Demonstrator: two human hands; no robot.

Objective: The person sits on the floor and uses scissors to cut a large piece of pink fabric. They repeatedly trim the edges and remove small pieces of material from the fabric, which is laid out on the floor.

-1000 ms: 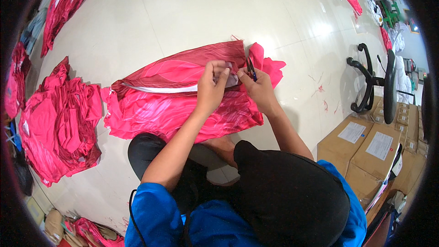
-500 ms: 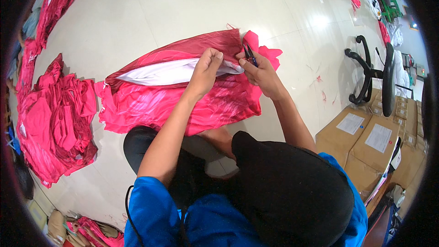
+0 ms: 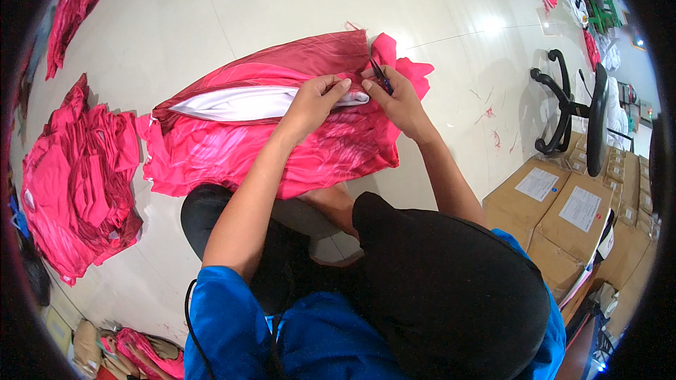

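Left hand (image 3: 311,107) pinches the pink garment (image 3: 211,156), right hand (image 3: 401,107) grips dark snips (image 3: 381,76); cardboard boxes (image 3: 555,229) stand nearby, contents hidden.

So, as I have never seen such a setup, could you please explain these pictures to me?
There is no machine here: a person works bare-handed, seen by a fisheye camera worn on the head and looking down, so straight edges bend. The left hand pinches a pink garment spread on the pale floor, its white inside showing. The right hand holds small dark snips beside it. Pink cloth lies heaped at left; cardboard boxes stand at right.
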